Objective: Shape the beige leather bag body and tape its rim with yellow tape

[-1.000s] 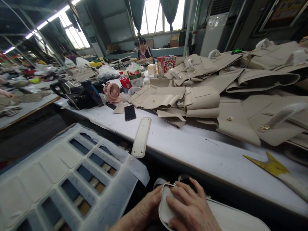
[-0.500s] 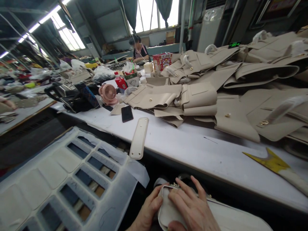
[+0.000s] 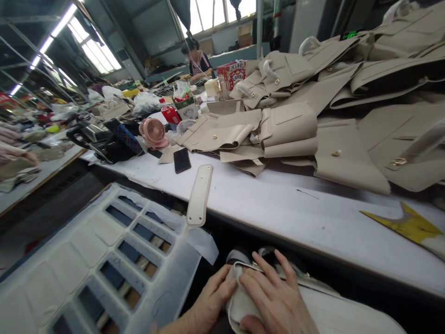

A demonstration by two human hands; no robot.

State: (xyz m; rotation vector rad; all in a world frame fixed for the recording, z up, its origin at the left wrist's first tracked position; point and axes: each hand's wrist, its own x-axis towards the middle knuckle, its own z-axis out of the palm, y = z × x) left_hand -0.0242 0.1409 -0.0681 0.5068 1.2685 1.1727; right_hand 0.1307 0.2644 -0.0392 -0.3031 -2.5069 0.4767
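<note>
Low in the head view, a cream handbag (image 3: pixel 342 308) lies on its side below the table edge, with small gold metal bits along its far seam. My left hand (image 3: pixel 213 297) pinches the piped edge at the bag's near end between thumb and fingers. Across that same end, my right hand (image 3: pixel 274 297) grips the bag, its index and middle fingers reaching over the far edge and its thumb bent on the near side. What lies under the right palm is hidden.
A studded cream base panel (image 3: pixel 200 197) overhangs the white table (image 3: pixel 239 197). Left of me is a slotted plastic tray (image 3: pixel 167 278) with pale pieces. Beige bag parts (image 3: pixel 292 127) are piled behind, near a phone (image 3: pixel 182 160) and pink fan (image 3: pixel 153 133). Another person (image 3: pixel 200 62) sits farther back.
The camera view has shifted slightly, moving the background. Both hands keep their hold on the bag end, with the left fingers a little farther along its edge.
</note>
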